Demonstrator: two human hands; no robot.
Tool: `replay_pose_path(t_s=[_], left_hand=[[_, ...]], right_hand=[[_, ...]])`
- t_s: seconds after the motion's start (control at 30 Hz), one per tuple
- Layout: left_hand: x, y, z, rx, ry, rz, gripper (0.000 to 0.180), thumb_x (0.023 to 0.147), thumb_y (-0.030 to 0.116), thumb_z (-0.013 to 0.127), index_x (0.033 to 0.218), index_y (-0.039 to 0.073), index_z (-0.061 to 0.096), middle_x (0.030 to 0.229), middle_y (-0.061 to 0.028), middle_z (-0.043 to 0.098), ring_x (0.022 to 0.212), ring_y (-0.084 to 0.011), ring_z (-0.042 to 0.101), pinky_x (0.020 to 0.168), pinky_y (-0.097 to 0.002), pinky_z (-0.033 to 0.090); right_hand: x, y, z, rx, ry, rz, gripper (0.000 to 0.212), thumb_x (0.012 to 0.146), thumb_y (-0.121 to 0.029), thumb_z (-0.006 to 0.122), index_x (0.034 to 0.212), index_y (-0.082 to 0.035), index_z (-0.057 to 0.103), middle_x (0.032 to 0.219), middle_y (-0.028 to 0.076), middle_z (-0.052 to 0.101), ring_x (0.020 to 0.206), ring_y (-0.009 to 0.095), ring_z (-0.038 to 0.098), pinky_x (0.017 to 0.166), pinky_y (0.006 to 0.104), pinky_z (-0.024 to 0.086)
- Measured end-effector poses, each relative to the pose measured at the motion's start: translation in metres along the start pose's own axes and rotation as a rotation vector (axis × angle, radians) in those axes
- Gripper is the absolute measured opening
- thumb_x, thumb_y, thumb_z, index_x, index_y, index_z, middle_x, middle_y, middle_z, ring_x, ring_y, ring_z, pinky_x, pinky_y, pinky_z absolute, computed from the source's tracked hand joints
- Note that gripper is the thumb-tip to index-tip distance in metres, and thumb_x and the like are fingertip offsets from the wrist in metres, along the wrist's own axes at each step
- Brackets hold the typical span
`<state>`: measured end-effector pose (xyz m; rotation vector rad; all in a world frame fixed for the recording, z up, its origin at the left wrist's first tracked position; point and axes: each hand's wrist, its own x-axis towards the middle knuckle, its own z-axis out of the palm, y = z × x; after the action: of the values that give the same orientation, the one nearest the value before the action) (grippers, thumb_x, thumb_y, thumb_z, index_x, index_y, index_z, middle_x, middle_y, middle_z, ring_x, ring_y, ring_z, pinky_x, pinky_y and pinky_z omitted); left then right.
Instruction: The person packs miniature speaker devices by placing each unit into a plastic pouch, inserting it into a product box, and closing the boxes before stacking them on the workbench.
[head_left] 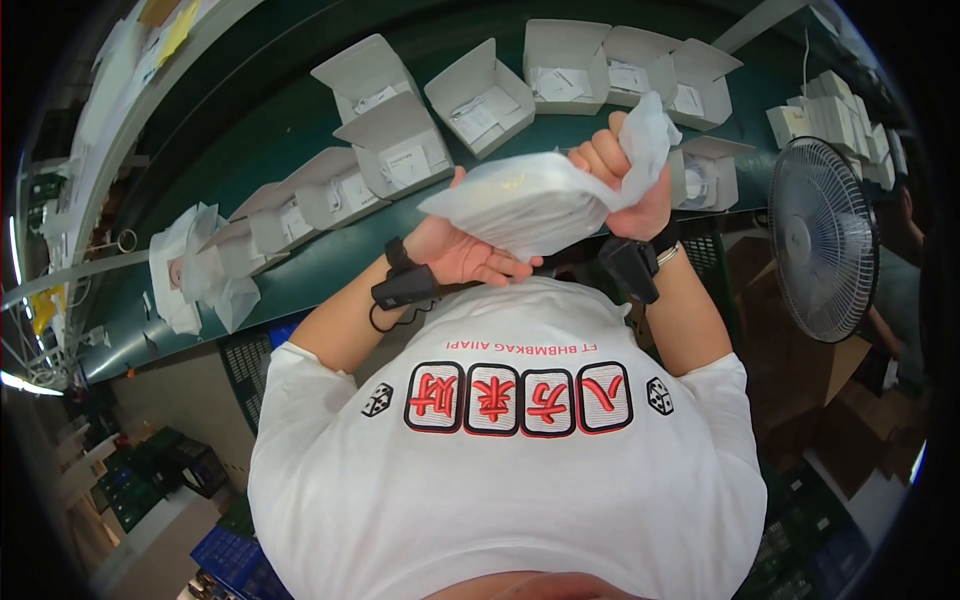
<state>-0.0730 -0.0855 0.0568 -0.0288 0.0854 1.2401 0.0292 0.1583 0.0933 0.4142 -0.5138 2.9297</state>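
A translucent white plastic bag (525, 205) with a rounded, pale item inside is held in front of my chest, above the near edge of the bench. My left hand (455, 250) cradles its left end, with the palm up, the fingers beneath and the thumb at the far side. What the bag contains is blurred by the film. My right hand (640, 195) is closed in a fist round the gathered right end, and loose film sticks up above the fingers. Beyond my hands stand open white boxes (480, 105) with printed cards and white cables inside.
More open boxes (345, 195) curve along the green bench (330, 245) to the left. At its left end lie crumpled plastic bags (225, 290) by a white box. To the right are a round fan (822, 240) and stacked white boxes (835, 115). Another person's arm (895, 335) shows behind the fan.
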Motion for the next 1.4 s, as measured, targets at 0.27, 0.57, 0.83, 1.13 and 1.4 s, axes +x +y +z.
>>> replay_pose_path(t_s=[0.27,0.57,0.83,1.13,1.4], left_hand=[[0.019,-0.005,0.013,0.757,0.47,0.538,0.08,0.085,0.018,0.07,0.152,0.009,0.027,0.143,-0.0179,0.045,0.123,-0.0338,0.054,0.101,-0.0394,0.048],[0.054,0.013,0.039,1.988,0.137,0.304,0.063,0.072,-0.001,0.072,0.132,0.007,0.056,0.122,-0.0135,0.06,0.11,-0.0306,0.061,0.09,-0.0358,0.05],[0.082,0.004,0.016,1.865,0.11,0.261,0.059,0.072,0.003,0.075,0.128,0.007,0.059,0.121,-0.0135,0.061,0.11,-0.0303,0.061,0.091,-0.036,0.049],[0.074,0.032,-0.056,1.732,0.599,0.539,0.05,0.081,0.01,0.072,0.129,0.007,0.058,0.148,-0.0138,0.037,0.12,-0.0312,0.054,0.099,-0.0359,0.045],[0.094,0.023,-0.086,2.017,1.088,0.447,0.053,0.084,0.01,0.065,0.136,0.007,0.05,0.156,-0.015,0.026,0.097,-0.031,0.063,0.086,-0.0395,0.052]], right_hand=[[-0.06,-0.005,-0.002,-0.371,0.689,-0.017,0.025,0.104,-0.028,0.04,0.098,-0.009,0.056,0.08,0.002,0.053,0.082,0.019,0.053,0.098,0.0386,0.04],[-0.101,0.003,-0.023,-0.344,0.748,0.452,0.053,0.097,-0.035,0.054,0.137,-0.002,0.048,0.11,0.008,0.061,0.108,0.027,0.056,0.108,0.0388,0.035],[-0.112,-0.009,-0.019,-1.692,0.06,0.716,0.069,0.071,-0.048,0.078,0.118,-0.002,0.059,0.105,0.019,0.063,0.1,0.032,0.061,0.088,0.0378,0.048],[-0.089,-0.038,-0.025,-2.129,0.182,0.477,0.059,0.071,-0.033,0.078,0.117,-0.002,0.058,0.089,0.02,0.065,0.085,0.041,0.063,0.075,0.0437,0.051],[-0.04,-0.038,-0.064,-2.16,0.103,0.155,0.051,0.076,-0.016,0.075,0.121,-0.003,0.054,0.11,0.019,0.062,0.104,0.039,0.059,0.085,0.0429,0.05]])
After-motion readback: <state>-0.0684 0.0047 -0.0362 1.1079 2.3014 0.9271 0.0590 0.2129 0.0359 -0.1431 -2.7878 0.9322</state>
